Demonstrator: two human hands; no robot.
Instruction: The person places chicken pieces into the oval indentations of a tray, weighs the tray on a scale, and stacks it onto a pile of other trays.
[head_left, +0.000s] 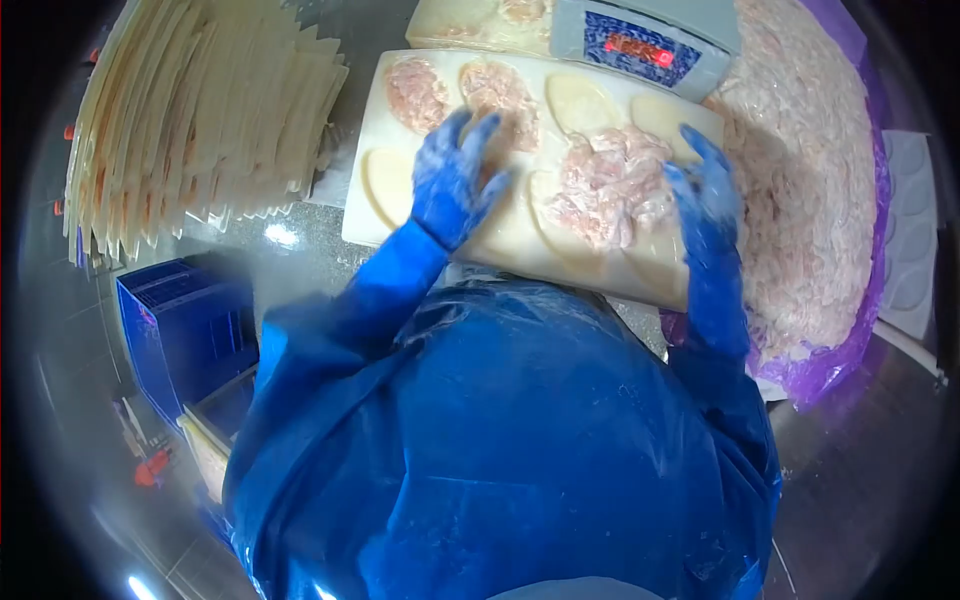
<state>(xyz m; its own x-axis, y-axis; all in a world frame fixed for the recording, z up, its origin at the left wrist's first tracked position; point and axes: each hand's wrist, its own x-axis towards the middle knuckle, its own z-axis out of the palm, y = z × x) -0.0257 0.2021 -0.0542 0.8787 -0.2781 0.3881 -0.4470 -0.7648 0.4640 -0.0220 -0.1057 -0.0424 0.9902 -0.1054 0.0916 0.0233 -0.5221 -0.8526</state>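
My left hand point(457, 178), in a blue glove, has its fingers spread over the white moulded tray point(400, 215), beside a portion of pale pink meat point(503, 100) in an oval hollow. Another portion point(415, 92) fills the hollow at the tray's upper left. My right hand point(705, 178), also gloved, is at the right part of the tray with its fingers apart, next to a loose pile of meat point(612, 185). That pile partly covers the hollows under it. Neither hand is closed round anything.
A scale point(645, 48) with a red display stands behind the tray. On the right, a big heap of meat point(805, 180) lies on purple plastic point(825, 375). Many stacked trays point(200, 115) stand at the left, above a blue crate point(190, 330). Another moulded tray point(908, 230) is at far right.
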